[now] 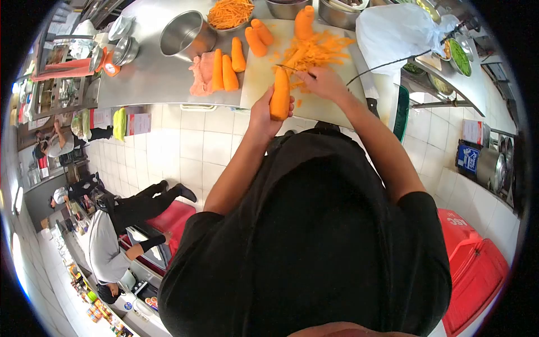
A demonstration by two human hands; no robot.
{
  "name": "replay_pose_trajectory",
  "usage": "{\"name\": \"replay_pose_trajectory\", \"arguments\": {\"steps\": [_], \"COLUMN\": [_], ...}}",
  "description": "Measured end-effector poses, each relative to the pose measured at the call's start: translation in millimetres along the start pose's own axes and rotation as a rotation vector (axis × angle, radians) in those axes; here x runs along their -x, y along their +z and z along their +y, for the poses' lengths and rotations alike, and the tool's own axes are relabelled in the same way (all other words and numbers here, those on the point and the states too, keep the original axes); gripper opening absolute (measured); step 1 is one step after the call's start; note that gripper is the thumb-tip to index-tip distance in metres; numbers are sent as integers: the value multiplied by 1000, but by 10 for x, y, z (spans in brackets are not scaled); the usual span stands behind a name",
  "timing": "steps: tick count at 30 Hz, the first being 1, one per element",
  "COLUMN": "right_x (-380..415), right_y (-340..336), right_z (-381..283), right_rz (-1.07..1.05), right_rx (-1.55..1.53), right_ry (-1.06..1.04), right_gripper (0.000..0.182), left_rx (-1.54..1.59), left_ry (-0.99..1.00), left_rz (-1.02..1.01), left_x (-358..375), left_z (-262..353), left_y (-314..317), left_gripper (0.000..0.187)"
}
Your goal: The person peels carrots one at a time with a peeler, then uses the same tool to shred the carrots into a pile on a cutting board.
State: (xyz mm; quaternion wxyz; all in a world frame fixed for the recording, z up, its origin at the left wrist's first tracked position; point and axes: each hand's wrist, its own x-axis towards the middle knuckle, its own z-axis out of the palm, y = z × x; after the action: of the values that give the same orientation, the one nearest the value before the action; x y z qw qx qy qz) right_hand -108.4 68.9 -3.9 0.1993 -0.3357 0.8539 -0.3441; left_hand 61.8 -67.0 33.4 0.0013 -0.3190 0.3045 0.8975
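My left hand (263, 115) grips a large orange carrot (280, 94) upright over the near edge of a pale cutting board (255, 84). My right hand (324, 83) holds a thin peeler (292, 68) whose blade touches the top of that carrot. A heap of orange carrot peelings (314, 51) lies on the board just beyond my hands. Several peeled carrots (230, 66) lie at the board's left side, and another carrot (304, 22) stands at its far edge.
A steel pot (187, 35) and a bowl of shredded carrot (230, 13) sit on the steel counter (146, 78). A big knife (364, 72) lies right of the board, beside a white plastic bag (396, 31). Red bins (477, 269) stand lower right. Other people (106, 247) work at left.
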Motion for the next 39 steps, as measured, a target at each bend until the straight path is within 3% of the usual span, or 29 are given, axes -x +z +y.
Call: {"name": "replay_pose_trajectory", "arguments": {"steps": [3,12,18,24,30,33,36,39], "right_x": [-26,625,692,686,727,542,503,664], "right_y": [-100,-19,-78,-88,-109,-69,-210,-246], "right_z": [55,-431,-604,-628,-702,-460,-334,-723], "right_rz": [79,2,-41,-45,-43,27,-5,-170], "right_rx": [6,-250,-95,-63,18,-155,-160,-23], "right_ry": [-9,-140,-209,-238,-230,-5,-33,-189], "right_gripper": [57,53,53,53,50,48,48,49], "left_rx": [10,220,261,240,192,136,99,177], "left_ry": [45,90,102,115,189,165,202,196], "left_rz": [-38,89,-52,51,111,90,63,130], "left_x": [36,-272,-296,-281,-277,-236,-134,-199], "left_z": [-46,42,26,7,-36,11,26,-10], "left_y": [16,-239,-146,-70,-63,-47,36,14], "left_gripper": [43,41,44,44,42,40,40,40]}}
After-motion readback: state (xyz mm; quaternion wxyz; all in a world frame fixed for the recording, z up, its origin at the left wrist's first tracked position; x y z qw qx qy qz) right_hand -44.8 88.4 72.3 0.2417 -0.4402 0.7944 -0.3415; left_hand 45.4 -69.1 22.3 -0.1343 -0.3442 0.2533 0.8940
